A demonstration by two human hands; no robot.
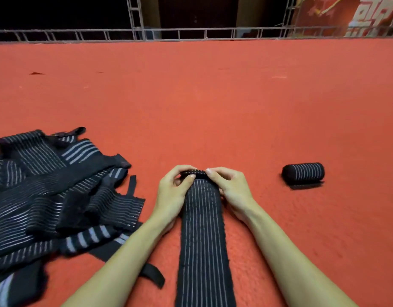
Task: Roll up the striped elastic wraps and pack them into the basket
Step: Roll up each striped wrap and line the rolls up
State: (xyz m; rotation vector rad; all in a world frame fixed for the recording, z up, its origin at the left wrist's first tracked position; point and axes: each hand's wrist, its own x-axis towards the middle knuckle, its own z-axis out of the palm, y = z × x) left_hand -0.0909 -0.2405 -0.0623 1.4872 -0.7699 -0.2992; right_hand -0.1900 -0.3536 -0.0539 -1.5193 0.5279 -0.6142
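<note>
A black elastic wrap with thin white stripes (203, 235) lies flat on the red carpet, running from the bottom edge up to my hands. Its far end is turned over into a small roll. My left hand (172, 196) pinches the left side of that roll with curled fingers and thumb. My right hand (229, 188) pinches its right side. A finished rolled wrap (303, 173) lies on the carpet to the right, apart from my hands. No basket is in view.
A loose heap of several unrolled striped wraps (49, 191) covers the carpet at the left, with black straps trailing toward my left forearm. The red carpet (213, 103) stretches ahead to a metal truss frame (191, 33) along its far edge.
</note>
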